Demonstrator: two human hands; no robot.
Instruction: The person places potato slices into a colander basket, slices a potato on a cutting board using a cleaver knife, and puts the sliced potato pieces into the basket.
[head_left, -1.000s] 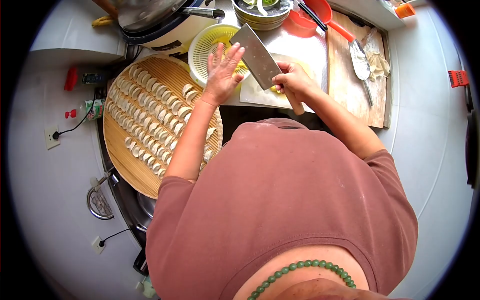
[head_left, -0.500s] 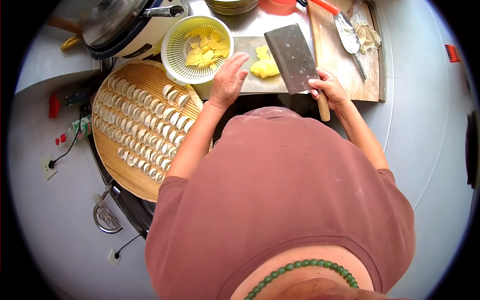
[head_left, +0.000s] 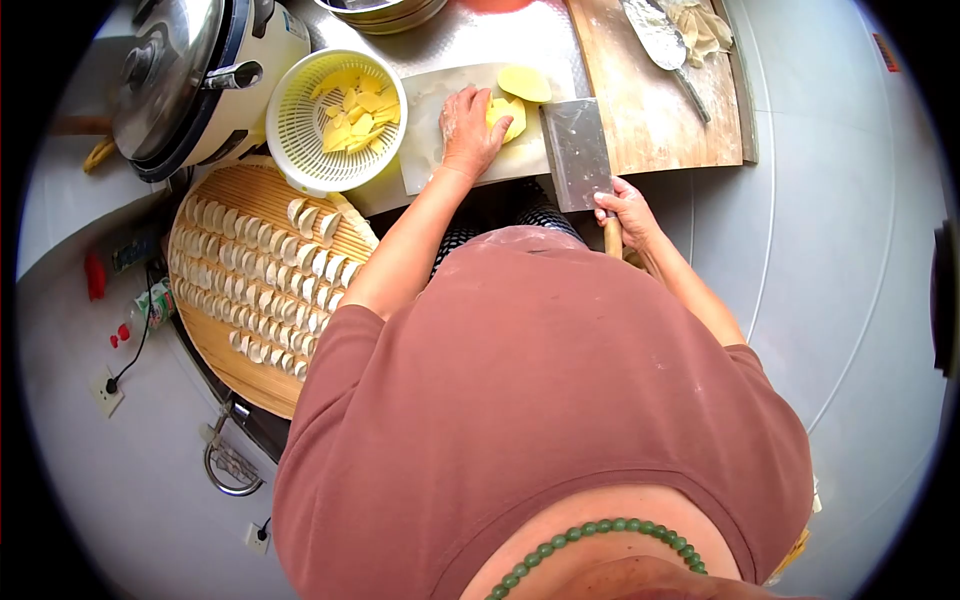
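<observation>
My left hand [head_left: 472, 132] lies over the cutting board [head_left: 425, 110], its thumb and fingers pressed round a cut yellow potato [head_left: 508, 120]. Part of that potato is hidden beneath the hand. Just behind it lies another flat-cut potato piece [head_left: 525, 83]. My right hand [head_left: 628, 210] is closed on the wooden handle of a cleaver [head_left: 576, 152]. The broad grey blade stands to the right of the potato, apart from it. To the left of my left hand, a white colander [head_left: 283, 130] holds thin yellow potato slices [head_left: 360, 112].
A round woven tray [head_left: 235, 365] with rows of dumplings sits at the left. Behind it stands a large cooker [head_left: 205, 110] with a lid. A floury wooden board [head_left: 630, 140] at the right bears a metal scoop [head_left: 657, 35] of flour and a crumpled cloth [head_left: 700, 28].
My left hand has come from the air beside the colander onto the potato. The cleaver has moved from above the board to the potato's right. The whole view has shifted a little.
</observation>
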